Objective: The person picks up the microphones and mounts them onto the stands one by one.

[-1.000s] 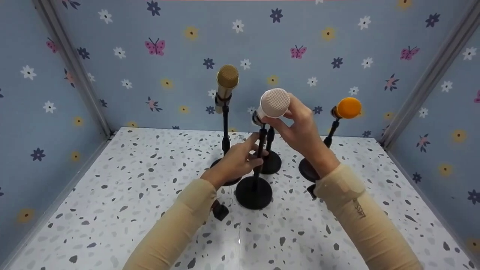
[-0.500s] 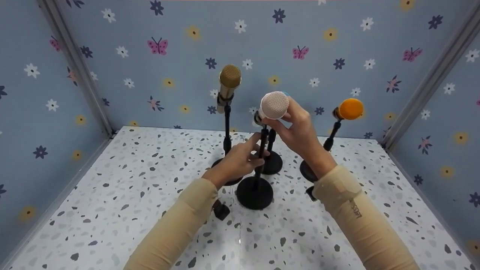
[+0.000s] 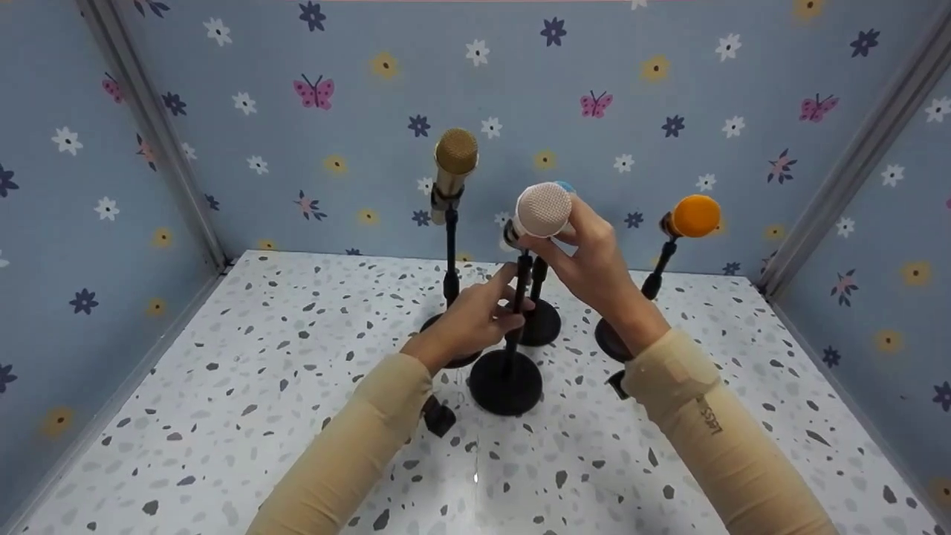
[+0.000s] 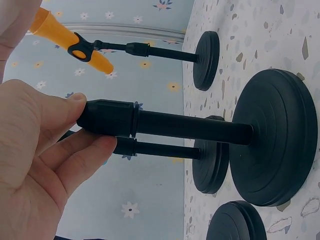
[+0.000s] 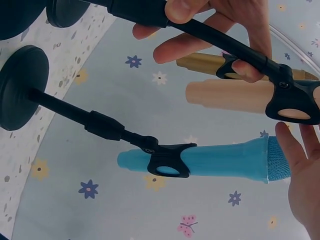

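In the head view my right hand (image 3: 598,253) holds a pale pink microphone (image 3: 544,209) just below its mesh head. This microphone sits tilted in the black clip (image 5: 272,112) of a desk stand, whose round base (image 3: 505,383) rests on the table. My left hand (image 3: 472,316) pinches the collar (image 4: 107,117) of that stand's pole between thumb and fingers. Close behind is a blue microphone (image 5: 225,159) on its own stand, mostly hidden in the head view. The right wrist view shows my right fingers (image 5: 297,150) around the pink microphone's head end, partly cut off.
A gold microphone (image 3: 456,152) on a stand is to the left, its base partly behind my left hand. To the right stands an orange microphone (image 3: 695,216). Flower-patterned panels (image 3: 356,111) enclose the speckled table (image 3: 282,357) at the back and sides.
The pink microphone has sunk slightly with my right hand, and a sliver of the blue one shows behind it. My left hand stays at the collar. The head view shifts a little.
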Motion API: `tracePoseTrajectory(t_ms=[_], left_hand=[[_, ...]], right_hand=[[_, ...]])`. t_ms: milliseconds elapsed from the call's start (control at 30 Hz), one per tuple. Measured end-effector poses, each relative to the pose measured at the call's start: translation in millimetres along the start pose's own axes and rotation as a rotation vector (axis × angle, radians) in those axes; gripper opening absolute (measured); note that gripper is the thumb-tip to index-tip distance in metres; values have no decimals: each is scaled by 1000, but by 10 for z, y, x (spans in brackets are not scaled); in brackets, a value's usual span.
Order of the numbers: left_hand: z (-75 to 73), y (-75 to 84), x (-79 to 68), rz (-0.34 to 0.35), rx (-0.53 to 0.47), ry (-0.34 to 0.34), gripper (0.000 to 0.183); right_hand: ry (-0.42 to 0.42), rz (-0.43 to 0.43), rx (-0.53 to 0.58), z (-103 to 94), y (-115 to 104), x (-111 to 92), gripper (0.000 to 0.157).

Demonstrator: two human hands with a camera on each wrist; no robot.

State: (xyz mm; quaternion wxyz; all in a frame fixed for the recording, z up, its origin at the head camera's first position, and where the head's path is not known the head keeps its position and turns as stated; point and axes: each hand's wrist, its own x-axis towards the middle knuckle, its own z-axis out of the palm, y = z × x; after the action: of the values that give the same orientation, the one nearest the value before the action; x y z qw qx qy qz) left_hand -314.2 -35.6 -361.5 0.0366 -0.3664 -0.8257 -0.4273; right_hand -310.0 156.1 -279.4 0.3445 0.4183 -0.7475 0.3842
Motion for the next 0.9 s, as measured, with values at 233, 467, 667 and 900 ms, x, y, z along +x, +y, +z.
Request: tracePoseTrajectory(t_ms=[233,467,667,900], left_hand=[[1,-17,-41,1,-2,4,52],[-52,-26,-40,-5,-11,30,55],[-52,-12,-16,3,-15,25,54],[8,6,-1,-9,-9,6,53]], right_hand=[[-51,17,56,-31,29,-184,54],[-106,147,118,-65,264,-673,48],[-478,406,141,-29,499,-1085,54],[-803,507,62,106,587,-1244,69]])
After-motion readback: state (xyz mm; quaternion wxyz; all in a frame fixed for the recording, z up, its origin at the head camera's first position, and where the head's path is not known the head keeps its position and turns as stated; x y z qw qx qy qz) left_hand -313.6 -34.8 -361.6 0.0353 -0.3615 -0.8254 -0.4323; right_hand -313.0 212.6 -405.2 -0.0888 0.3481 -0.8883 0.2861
